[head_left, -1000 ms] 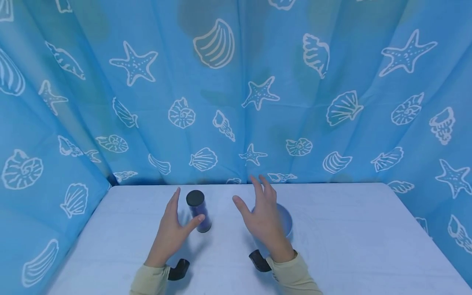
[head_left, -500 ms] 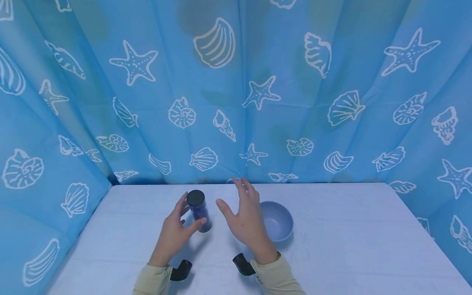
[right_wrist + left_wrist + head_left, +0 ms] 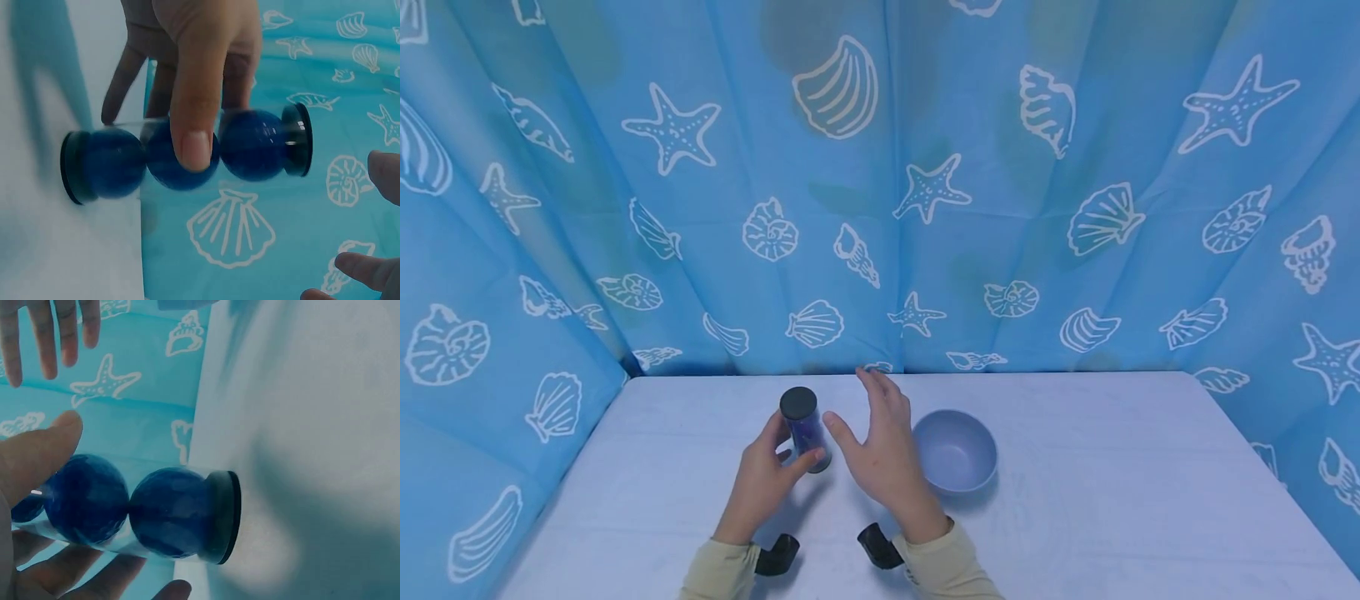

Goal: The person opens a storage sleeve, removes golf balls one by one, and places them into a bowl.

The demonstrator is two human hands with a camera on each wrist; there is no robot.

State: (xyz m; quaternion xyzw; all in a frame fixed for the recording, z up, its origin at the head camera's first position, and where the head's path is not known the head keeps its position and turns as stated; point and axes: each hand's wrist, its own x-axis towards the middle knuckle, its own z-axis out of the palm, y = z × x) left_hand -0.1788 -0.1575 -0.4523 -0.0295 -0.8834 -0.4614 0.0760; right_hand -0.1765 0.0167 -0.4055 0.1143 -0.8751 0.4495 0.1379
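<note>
A clear tube with black end caps and three blue balls inside (image 3: 805,428) stands upright on the left half of the table. My left hand (image 3: 758,483) holds it from the left side. In the right wrist view the left thumb (image 3: 197,134) lies across the middle of the tube (image 3: 253,147), and the other fingers reach behind it. The left wrist view shows two balls and the lower cap of the tube (image 3: 169,512) up close. Just right of the tube, my right hand (image 3: 882,458) hovers with straight, spread fingers and holds nothing.
A blue-purple bowl (image 3: 957,454) stands right of the right hand, with nothing visible in it. The white-covered table (image 3: 1112,492) ends at a blue curtain (image 3: 925,267) with shell and starfish prints, behind and at both sides. Black wrist-worn devices (image 3: 777,556) stick out at both cuffs.
My left hand has moved right and taken hold of the tube. The right hand has come left from over the bowl toward the tube, and the bowl now shows fully. The tube has stayed in place.
</note>
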